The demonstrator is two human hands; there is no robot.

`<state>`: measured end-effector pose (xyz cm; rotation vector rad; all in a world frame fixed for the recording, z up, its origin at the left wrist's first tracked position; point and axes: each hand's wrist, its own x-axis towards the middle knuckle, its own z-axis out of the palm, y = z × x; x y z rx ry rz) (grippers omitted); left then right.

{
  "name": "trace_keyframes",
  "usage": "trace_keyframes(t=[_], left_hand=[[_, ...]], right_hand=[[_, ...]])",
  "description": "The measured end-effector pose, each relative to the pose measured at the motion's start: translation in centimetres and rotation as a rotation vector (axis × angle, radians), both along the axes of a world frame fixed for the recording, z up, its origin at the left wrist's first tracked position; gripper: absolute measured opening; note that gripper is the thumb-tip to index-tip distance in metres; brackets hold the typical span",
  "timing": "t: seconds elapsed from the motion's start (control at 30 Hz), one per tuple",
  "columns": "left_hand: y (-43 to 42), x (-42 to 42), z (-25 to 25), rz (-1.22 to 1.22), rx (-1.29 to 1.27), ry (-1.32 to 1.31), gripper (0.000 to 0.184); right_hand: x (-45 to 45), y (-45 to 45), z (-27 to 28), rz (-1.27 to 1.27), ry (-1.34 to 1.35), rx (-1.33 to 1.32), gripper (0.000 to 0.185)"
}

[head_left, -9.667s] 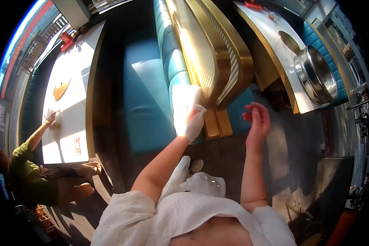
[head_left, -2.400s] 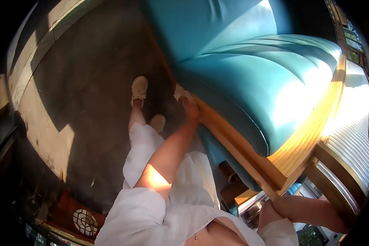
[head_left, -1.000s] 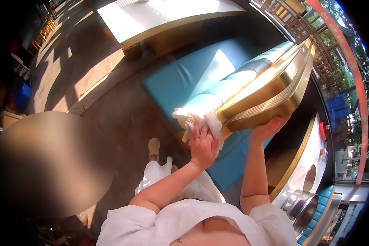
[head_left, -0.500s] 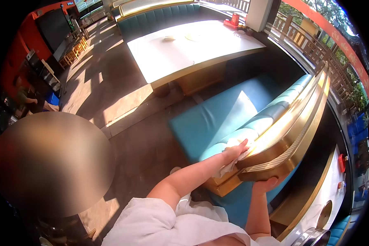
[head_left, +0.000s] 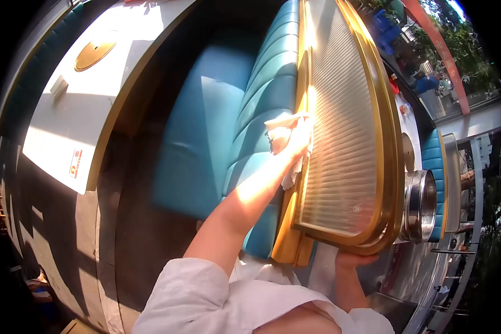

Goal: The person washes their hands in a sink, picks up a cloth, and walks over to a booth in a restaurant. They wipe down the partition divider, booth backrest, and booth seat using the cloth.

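My left hand (head_left: 296, 142) is closed on a crumpled white cloth (head_left: 279, 133), pressing it against the gold rail along the top of a teal padded backrest (head_left: 264, 89). Bright sunlight washes over the fingers. Right of the rail rises a ribbed, translucent partition panel (head_left: 337, 139) in a rounded gold frame (head_left: 385, 139). At the near end of that frame, my right hand (head_left: 356, 260) grips the lower edge; some fingers are hidden behind it.
Left of the teal bench seat (head_left: 192, 150) stands a white table (head_left: 67, 122) with a round gold disc (head_left: 96, 51) and a small pale block (head_left: 59, 86). Beyond the partition are a metal pot-like cylinder (head_left: 420, 206) and another teal backrest (head_left: 433, 181). Windows line the right side.
The view has turned, so the bench and partition now run nearly upright through the middle. My left hand with the cloth is farther along the rail; my right hand stays at the frame's end.
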<state>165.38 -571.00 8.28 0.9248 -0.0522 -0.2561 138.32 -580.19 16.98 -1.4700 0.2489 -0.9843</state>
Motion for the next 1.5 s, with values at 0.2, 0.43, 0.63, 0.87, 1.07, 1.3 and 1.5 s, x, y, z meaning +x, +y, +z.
trace_keyframes(t=[0.2,0.43,0.63,0.87,1.07,1.3,1.5], left_hand=[[-0.7,3.1,-0.2,0.147,0.356,-0.242,0.043],[4.0,-15.3,3.7,-0.239,0.092,-0.217,0.054],[5.9,-17.4,11.5,-0.260,0.142,-0.735,0.063],[4.3,-16.3,13.1,-0.197,0.113,-0.853,0.068],[2.1,-10.3,13.1,-0.080,0.082,-0.805,0.061],[-0.9,3.6,12.7,0.104,0.101,-0.752,0.051],[-3.4,9.2,-1.0,0.201,0.637,-0.660,0.049]], right_hand=[[0.7,4.8,5.9,-0.328,0.067,0.392,0.063],[2.7,7.2,6.0,-0.430,-0.040,0.385,0.062],[3.2,7.4,6.6,-0.512,-0.054,0.404,0.064],[3.2,7.5,6.5,-0.279,-0.154,0.540,0.063],[3.7,7.9,6.4,-0.472,-0.109,0.446,0.060],[3.9,8.1,6.3,-0.570,-0.152,0.491,0.059],[3.1,7.5,5.3,-0.526,-0.165,0.441,0.060]])
